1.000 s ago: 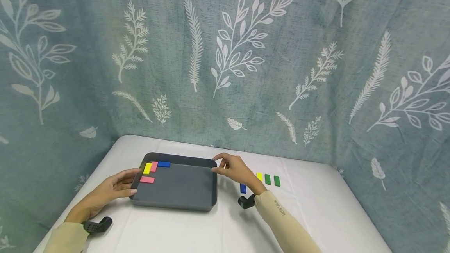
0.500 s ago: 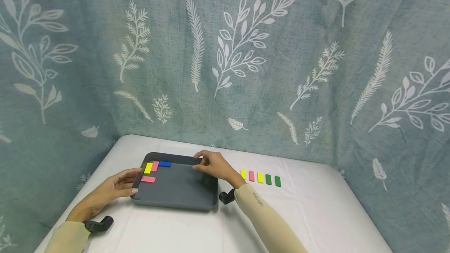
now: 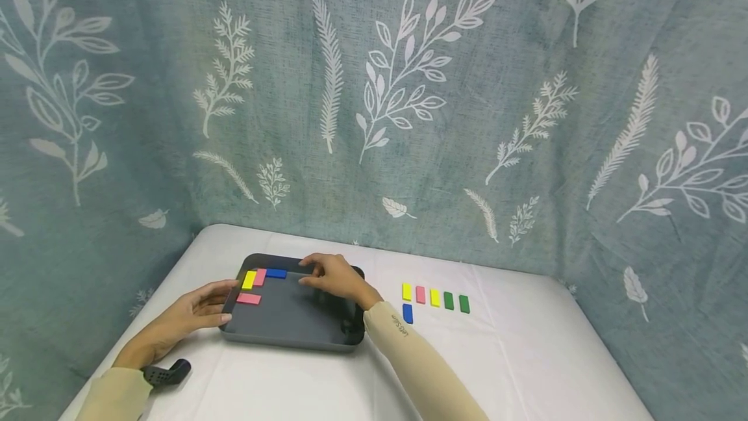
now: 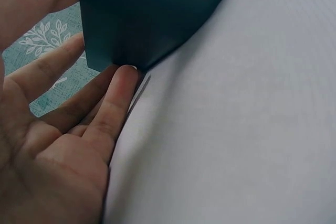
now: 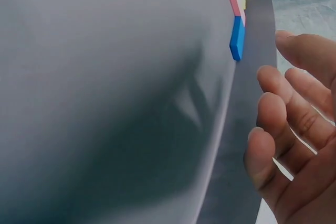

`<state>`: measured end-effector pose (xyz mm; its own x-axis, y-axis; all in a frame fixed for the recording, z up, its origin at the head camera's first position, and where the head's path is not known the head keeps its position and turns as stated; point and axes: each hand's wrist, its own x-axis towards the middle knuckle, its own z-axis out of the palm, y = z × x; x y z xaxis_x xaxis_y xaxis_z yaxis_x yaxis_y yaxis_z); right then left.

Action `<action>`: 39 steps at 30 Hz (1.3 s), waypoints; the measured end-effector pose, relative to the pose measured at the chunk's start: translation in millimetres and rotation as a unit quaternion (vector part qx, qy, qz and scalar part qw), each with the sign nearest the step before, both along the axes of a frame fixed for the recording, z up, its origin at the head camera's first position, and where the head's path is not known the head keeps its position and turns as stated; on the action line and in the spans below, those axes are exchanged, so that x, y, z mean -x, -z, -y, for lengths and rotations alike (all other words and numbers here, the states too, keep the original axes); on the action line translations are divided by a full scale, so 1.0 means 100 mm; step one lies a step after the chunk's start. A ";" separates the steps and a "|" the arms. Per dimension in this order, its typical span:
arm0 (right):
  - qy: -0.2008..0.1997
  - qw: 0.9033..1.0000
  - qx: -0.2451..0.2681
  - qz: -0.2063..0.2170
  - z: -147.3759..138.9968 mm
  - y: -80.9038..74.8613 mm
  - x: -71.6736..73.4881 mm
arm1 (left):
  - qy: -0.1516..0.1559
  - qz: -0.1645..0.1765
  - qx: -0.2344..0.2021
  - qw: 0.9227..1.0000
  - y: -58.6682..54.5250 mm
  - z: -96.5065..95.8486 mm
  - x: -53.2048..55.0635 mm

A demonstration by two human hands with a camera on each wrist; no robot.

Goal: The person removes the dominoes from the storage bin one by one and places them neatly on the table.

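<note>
The tray (image 3: pixel 286 320) lay on the white table (image 3: pixel 526 356) left of centre in the head view's lower half. The left hand (image 3: pixel 181 320) rested at its left wall, fingers loosely bent and touching it; how firmly they pressed, I could not tell. The right hand (image 3: pixel 334 278) hung over the tray's upper right part, thumb and fingertips clearly parted, with nothing seen between them.

The tray looked stiff, smooth and fairly light, likely to slide if nudged; its rim seemed the place to steady it. The blocks looked light, rigid and hard to break, perhaps a little slick, and best pinched across their long edges.

The tray's long axis ran left to right, dipping slightly rightward. In its upper left corner, a yellow block (image 3: pixel 249 280) and a pink block (image 3: pixel 260 277) pointed up the frame, side by side, while a blue block (image 3: pixel 276 273) lay crosswise along the upper wall. A lower pink block (image 3: pixel 249 299) also lay crosswise.

Right of the tray, a row of five (image 3: pixel 435 297), yellow, pink, yellow, green and green, pointed up the frame, as did a second blue block (image 3: pixel 408 314) below the row's left end.
</note>
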<state>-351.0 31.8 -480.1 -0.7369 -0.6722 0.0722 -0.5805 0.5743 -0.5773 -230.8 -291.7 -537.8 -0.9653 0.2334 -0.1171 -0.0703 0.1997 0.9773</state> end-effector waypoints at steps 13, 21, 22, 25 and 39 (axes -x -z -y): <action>-0.010 0.999 -0.046 0.014 0.29 0.15 0.04 | 0.011 -0.006 -0.012 1.000 0.03 0.01 0.00; 0.023 0.997 -0.072 0.022 0.34 0.20 0.07 | 0.011 -0.006 -0.006 1.000 0.02 -0.01 0.02; 0.027 0.997 -0.076 0.021 0.34 0.21 0.07 | 0.011 -0.005 -0.007 1.000 0.02 -0.02 0.02; 0.035 0.996 -0.081 0.020 0.35 0.24 0.08 | 0.008 -0.002 -0.009 1.000 0.02 -0.02 0.01; -0.020 0.996 -0.010 0.083 0.38 0.27 0.07 | 0.005 0.000 -0.005 1.000 0.02 0.02 0.01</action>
<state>-358.3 -6.1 -506.6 -0.7103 -0.7012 -0.0621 -0.5007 0.5653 -0.6556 -231.7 -293.6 -539.5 -0.9631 0.2439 -0.1139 -0.0678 0.1900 0.9794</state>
